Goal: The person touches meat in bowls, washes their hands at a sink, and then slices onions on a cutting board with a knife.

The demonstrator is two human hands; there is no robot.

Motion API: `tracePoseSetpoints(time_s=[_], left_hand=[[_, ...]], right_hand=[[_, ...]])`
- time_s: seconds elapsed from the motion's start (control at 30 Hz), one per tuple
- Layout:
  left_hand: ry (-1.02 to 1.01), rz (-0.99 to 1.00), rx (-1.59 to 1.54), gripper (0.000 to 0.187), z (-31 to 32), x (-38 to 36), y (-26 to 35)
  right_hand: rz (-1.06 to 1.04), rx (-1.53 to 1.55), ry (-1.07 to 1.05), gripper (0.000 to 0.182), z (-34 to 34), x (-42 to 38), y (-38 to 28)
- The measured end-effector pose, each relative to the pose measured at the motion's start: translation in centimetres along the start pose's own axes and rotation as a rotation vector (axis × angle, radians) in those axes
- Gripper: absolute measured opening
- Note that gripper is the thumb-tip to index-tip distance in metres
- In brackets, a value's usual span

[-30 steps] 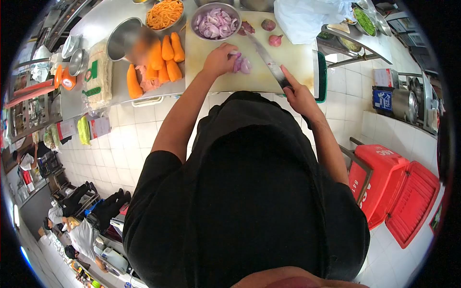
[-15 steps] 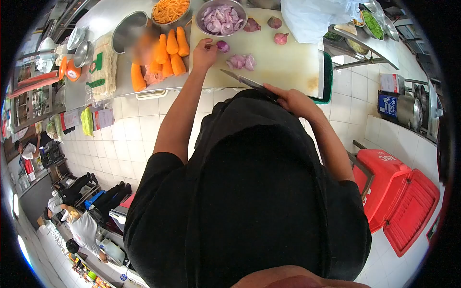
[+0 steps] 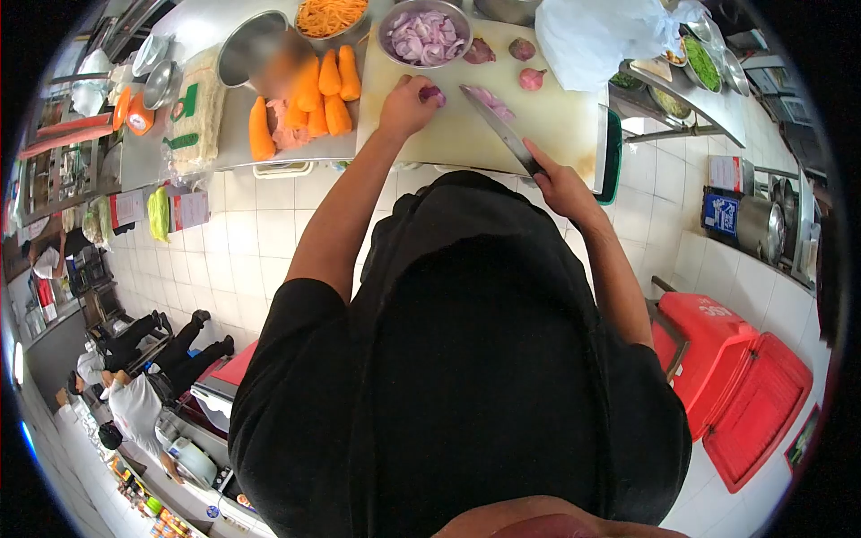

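Observation:
My left hand (image 3: 409,108) is closed, fingers around a small purple onion piece (image 3: 435,95) over the pale cutting board (image 3: 556,125). In my right hand (image 3: 565,190) is the dark handle of a kitchen knife (image 3: 502,131), its blade slanting up and left across the board. Sliced onion (image 3: 493,101) lies beside the blade, partly covered by it. Behind, a steel bowl (image 3: 384,36) holds cut onion pieces. Onions, including a reddish one (image 3: 532,79), rest on the board to the bowl's right.
Peeled carrots (image 3: 337,115) lie on the counter left of the board, near a blurred patch and a steel bowl (image 3: 235,56). Shredded carrot (image 3: 332,16) fills another bowl. A white plastic bag (image 3: 592,45) covers the board's back right. Other people (image 3: 139,412) are at far left.
My left hand has closed on the onion piece and moved right. The knife has risen onto the board, its tip now over the sliced onion. The view has shifted slightly.

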State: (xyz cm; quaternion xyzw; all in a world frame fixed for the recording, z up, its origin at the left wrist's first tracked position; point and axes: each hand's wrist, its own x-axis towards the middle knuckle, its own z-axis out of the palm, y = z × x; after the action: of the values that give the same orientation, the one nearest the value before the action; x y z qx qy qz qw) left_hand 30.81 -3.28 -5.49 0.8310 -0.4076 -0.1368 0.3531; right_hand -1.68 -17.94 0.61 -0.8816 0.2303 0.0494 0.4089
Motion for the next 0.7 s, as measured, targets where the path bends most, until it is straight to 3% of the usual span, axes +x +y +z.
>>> tracePoseSetpoints(time_s=[0.1, 0.37, 0.47, 0.7], left_hand=[[-0.098, 0.045, 0.058, 0.035, 0.7, -1.8, 1.2], [-0.008, 0.081, -0.038, 0.027, 1.1, -4.2, 2.8], [-0.004, 0.086, -0.062, 0.025, 1.3, -4.0, 2.6], [0.032, 0.06, -0.09, 0.022, 1.8, -4.1, 2.8]], right_hand=[[0.058, -0.044, -0.012, 0.069, 0.8, 0.1, -1.0], [0.147, -0.297, -0.127, 0.085, -0.4, 0.4, -6.4], [0.155, -0.388, -0.191, 0.08, -2.3, 0.1, -8.4], [0.138, -0.345, -0.173, 0.086, 0.1, 1.5, -6.5]])
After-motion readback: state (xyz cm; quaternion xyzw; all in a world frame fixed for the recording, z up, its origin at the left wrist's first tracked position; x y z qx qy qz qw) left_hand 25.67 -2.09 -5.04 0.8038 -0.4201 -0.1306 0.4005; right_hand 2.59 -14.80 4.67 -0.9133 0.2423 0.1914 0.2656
